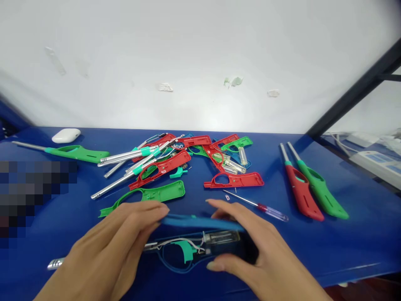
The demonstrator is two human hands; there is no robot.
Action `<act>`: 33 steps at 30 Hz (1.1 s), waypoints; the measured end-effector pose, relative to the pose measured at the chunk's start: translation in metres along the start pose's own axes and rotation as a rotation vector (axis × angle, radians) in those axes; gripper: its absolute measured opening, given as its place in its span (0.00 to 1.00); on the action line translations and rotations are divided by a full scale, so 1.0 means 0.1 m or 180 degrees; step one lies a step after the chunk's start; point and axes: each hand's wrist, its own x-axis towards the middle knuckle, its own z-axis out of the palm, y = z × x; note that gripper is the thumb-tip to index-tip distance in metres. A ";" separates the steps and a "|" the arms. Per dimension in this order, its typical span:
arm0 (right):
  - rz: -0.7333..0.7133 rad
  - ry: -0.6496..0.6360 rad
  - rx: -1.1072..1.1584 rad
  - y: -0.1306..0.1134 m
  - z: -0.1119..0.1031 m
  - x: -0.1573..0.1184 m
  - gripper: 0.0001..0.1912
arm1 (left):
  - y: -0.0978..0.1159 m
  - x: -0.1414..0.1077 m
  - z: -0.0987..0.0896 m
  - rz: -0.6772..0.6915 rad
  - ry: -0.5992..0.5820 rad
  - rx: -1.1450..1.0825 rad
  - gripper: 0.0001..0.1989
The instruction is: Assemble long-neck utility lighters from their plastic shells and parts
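At the front of the table lies a blue lighter half [178,267] with a teal trigger [187,250], white wires and a clear fuel tank [222,238] inside. Its metal tube end [56,263] shows left of my left hand [122,238]. Above this half, a blue cover half [200,223] is tilted on edge. My left hand has its fingers closed on the cover's left end. My right hand [250,242] curves around the right end, fingers on the cover and thumb low beside the open half.
Behind my hands is a pile of red and green shells [166,193], tubes and tanks. A screwdriver [272,212] lies right of centre. Red [302,194] and green [326,194] lighters lie at right, another green lighter [78,153] and a white case [66,136] at left.
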 end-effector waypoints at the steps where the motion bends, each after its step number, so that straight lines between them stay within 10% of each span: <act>1: -0.0024 0.0169 0.0002 0.01 0.00 -0.01 0.44 | 0.01 0.06 0.04 0.0026 0.0024 0.0062 0.13; 7: -0.0648 0.1148 -0.0261 0.00 -0.04 -0.01 0.22 | 0.12 0.17 0.11 0.0191 -0.0057 0.0514 0.22; 12: -0.1348 0.0830 -0.0573 -0.08 -0.05 0.01 0.06 | 0.24 0.04 0.07 0.0606 -0.0232 -0.0399 0.17; 33: -0.1216 -0.0021 -0.0585 -0.05 -0.01 0.00 0.15 | 0.20 0.07 0.00 0.0628 -0.0905 -0.0763 0.23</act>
